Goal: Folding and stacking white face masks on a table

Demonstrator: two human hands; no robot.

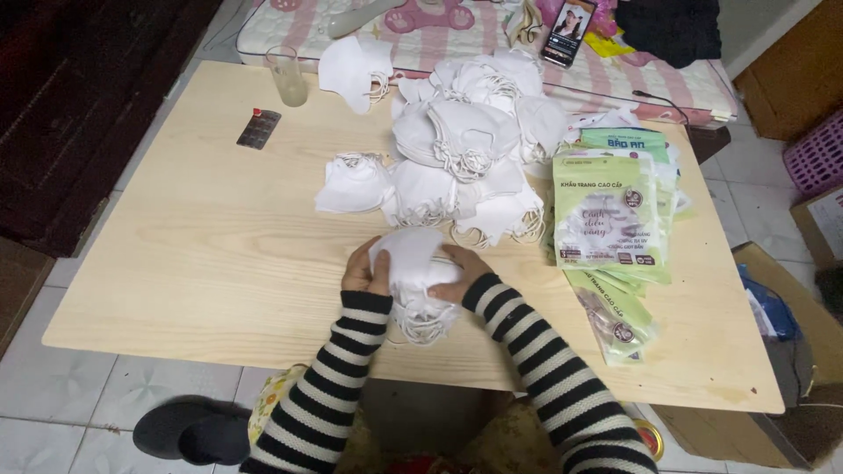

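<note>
We are sitting at a pale wooden table (202, 254) standing on a grey tiled floor (61, 412). A pink striped mattress (492, 39) is lying beyond it, dark wood (79, 105) is running along the left, and cardboard boxes (790, 351) are crowding the right.

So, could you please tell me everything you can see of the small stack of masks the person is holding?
The stack of masks is white, soft and cloth-like, several folded masks pressed together. The left hand grips its left side and the right hand its right, both above the near edge of the wooden table. Thin white ear loops hang in a tangle from its underside. It sits just in front of the larger heap of masks, apart from it.
</note>
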